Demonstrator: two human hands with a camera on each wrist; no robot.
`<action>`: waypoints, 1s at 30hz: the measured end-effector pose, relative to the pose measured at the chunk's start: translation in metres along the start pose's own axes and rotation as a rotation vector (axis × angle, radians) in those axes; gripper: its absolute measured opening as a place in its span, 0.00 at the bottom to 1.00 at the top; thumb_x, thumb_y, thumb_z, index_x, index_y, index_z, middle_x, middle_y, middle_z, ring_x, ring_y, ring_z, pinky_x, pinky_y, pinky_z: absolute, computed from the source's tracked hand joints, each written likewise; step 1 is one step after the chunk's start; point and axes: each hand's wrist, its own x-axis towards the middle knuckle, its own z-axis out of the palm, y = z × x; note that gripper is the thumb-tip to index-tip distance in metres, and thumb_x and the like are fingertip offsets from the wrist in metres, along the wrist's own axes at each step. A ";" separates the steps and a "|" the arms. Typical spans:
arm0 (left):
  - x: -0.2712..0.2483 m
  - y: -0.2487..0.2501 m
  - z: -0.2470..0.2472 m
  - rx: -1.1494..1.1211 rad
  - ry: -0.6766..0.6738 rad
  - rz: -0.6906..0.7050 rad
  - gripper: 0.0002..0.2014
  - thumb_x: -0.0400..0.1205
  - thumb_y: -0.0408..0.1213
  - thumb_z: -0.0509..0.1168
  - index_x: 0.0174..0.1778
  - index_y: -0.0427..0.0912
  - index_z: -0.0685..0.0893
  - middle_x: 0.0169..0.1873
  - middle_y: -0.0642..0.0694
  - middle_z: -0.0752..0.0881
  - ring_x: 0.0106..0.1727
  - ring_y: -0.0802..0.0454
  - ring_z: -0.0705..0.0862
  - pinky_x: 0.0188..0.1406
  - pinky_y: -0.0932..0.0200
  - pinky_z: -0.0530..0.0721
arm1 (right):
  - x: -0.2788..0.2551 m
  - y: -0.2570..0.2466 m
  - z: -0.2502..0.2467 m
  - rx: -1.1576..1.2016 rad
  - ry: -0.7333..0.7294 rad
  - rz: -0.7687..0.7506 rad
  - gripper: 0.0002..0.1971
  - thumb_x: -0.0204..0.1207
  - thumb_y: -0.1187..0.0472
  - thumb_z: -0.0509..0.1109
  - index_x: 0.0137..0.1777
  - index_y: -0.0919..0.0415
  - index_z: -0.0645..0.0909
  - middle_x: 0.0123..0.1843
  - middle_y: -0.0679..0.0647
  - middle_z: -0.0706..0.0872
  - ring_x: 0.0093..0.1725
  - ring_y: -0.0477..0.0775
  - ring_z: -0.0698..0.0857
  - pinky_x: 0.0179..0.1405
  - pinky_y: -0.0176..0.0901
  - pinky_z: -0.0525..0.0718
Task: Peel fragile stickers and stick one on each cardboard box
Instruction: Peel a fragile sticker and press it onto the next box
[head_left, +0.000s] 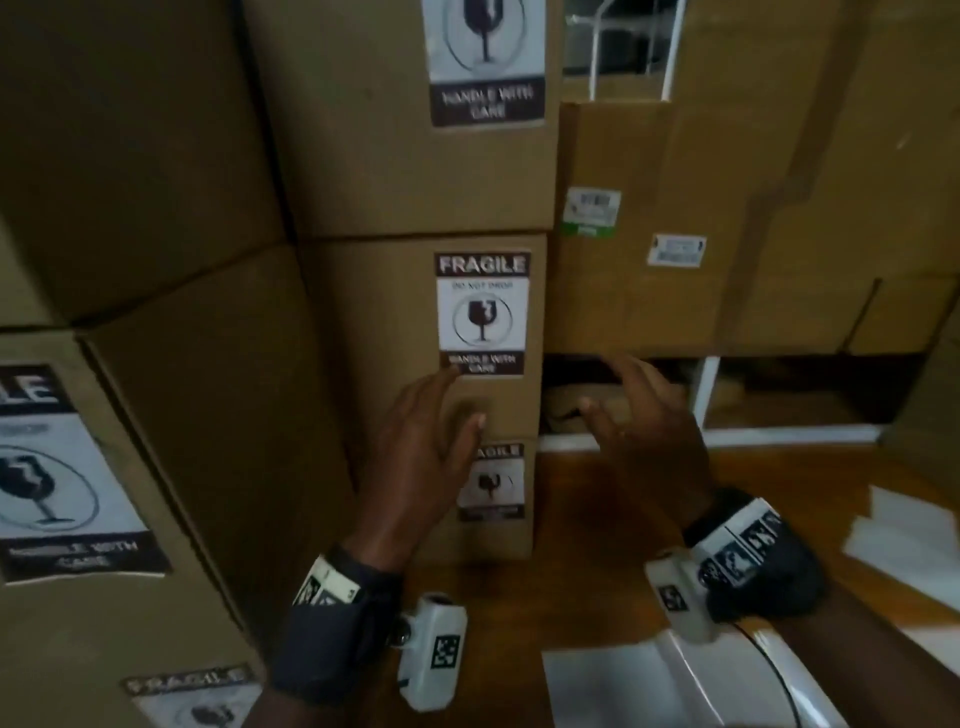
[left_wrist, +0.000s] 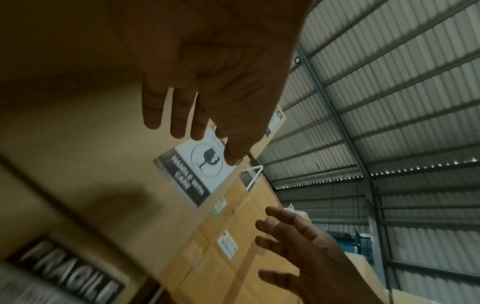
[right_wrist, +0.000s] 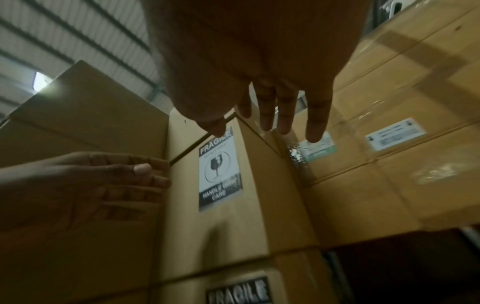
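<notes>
A stack of brown cardboard boxes faces me. The middle box (head_left: 384, 322) carries a black-and-white fragile sticker (head_left: 482, 313), also seen in the right wrist view as the fragile sticker (right_wrist: 220, 168). My left hand (head_left: 431, 441) is open with straight fingers just below that sticker, fingertips near its lower edge. My right hand (head_left: 644, 426) hovers open to the right of the box, holding nothing. The box above (head_left: 363, 130) and the small box below (head_left: 498, 535) each bear a fragile sticker (head_left: 491, 480). Both hands show empty in the left wrist view, left hand (left_wrist: 221, 82) above and right hand (left_wrist: 311, 257) below.
Larger boxes at the left (head_left: 182, 441) also wear fragile stickers (head_left: 62, 478). Boxes with small white shipping labels (head_left: 592, 210) stand at the right on a white shelf frame (head_left: 709, 395). White paper sheets (head_left: 898, 540) lie on the brown table (head_left: 587, 545) at lower right.
</notes>
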 end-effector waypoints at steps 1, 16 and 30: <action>-0.014 0.000 0.011 -0.015 -0.040 -0.001 0.25 0.86 0.48 0.69 0.79 0.49 0.77 0.73 0.51 0.80 0.69 0.65 0.73 0.68 0.66 0.71 | -0.018 0.010 -0.005 -0.062 -0.020 -0.005 0.25 0.85 0.48 0.68 0.80 0.54 0.73 0.75 0.57 0.80 0.69 0.54 0.80 0.62 0.44 0.76; -0.157 0.178 0.180 -0.298 -0.353 0.141 0.17 0.86 0.52 0.68 0.67 0.48 0.86 0.61 0.52 0.89 0.53 0.58 0.87 0.52 0.59 0.87 | -0.226 0.128 -0.198 -0.420 0.125 0.185 0.19 0.80 0.45 0.69 0.62 0.57 0.86 0.60 0.54 0.90 0.60 0.55 0.86 0.55 0.55 0.88; -0.219 0.448 0.334 -0.502 -0.399 0.166 0.22 0.84 0.57 0.63 0.69 0.49 0.85 0.64 0.50 0.89 0.60 0.60 0.85 0.48 0.47 0.93 | -0.330 0.251 -0.458 -0.509 0.414 0.316 0.18 0.80 0.46 0.68 0.56 0.61 0.87 0.53 0.56 0.90 0.52 0.59 0.87 0.47 0.42 0.79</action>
